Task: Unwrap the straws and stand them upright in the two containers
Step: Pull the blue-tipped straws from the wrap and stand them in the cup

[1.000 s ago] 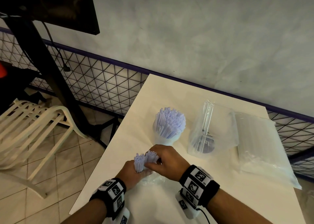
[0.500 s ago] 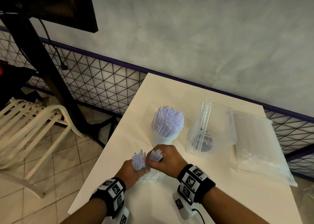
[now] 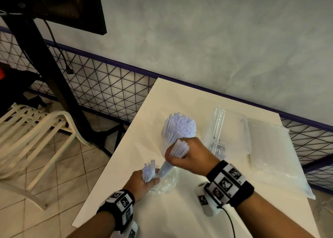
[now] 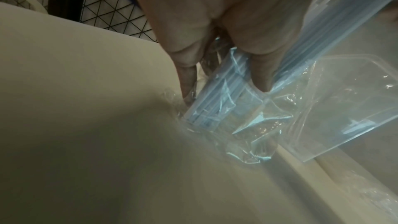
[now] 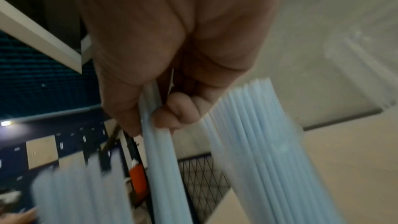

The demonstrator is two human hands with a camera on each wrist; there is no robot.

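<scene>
My right hand (image 3: pixel 187 154) grips a bundle of pale blue straws (image 3: pixel 178 149), lifted partway out of a clear plastic wrapper (image 3: pixel 164 181) on the white table (image 3: pixel 180 216). My left hand (image 3: pixel 142 181) holds the rest of the straws (image 3: pixel 148 171) together with the wrapper, low on the table. In the left wrist view my fingers (image 4: pixel 260 67) press the wrapped straws (image 4: pixel 217 98). In the right wrist view my fingers (image 5: pixel 172 113) curl round the straws (image 5: pixel 163 159). Behind my hands stands a container full of upright straws (image 3: pixel 179 127). A second clear container (image 3: pixel 217 147) sits inside a plastic bag.
A flat clear pack of wrapped straws (image 3: pixel 273 154) lies at the table's right. A white plastic chair (image 3: pixel 36 129) and a dark post (image 3: pixel 45 57) stand on the tiled floor to the left. A wire mesh fence (image 3: pixel 100 91) runs along the wall.
My right hand has risen and moved right, drawing a bundle of straws up out of the wrapper. My left hand keeps its hold on the remaining straws.
</scene>
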